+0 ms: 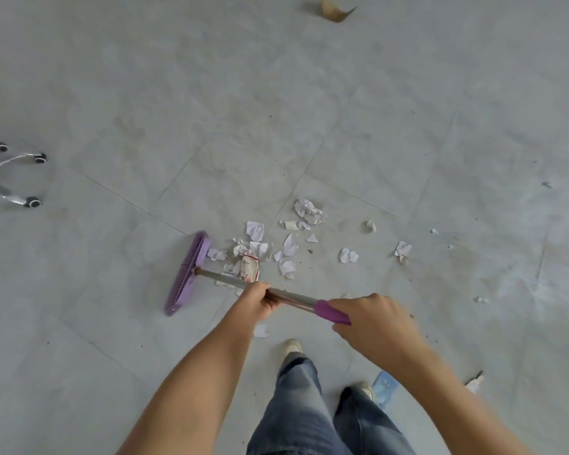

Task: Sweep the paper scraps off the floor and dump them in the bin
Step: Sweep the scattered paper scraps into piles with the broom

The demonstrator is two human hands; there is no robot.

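I hold a purple broom with both hands. Its purple head [188,274] rests on the grey tiled floor [276,110] to the left of a pile of crumpled white paper scraps [260,251]. My left hand [258,298] grips the metal shaft [217,276] low down. My right hand [372,318] is closed on the purple grip [332,311] at the top. More scraps lie scattered to the right, such as one piece [348,255] and another [402,249]. A single scrap [261,330] lies near my feet. No bin is in view.
Chair legs with black castors [33,201] stand at the left edge. A brown dried leaf or paper piece [334,11] lies at the top. A blue packet [385,385] and a torn scrap [475,382] lie by my right shoe. My legs in jeans [309,421] fill the bottom centre.
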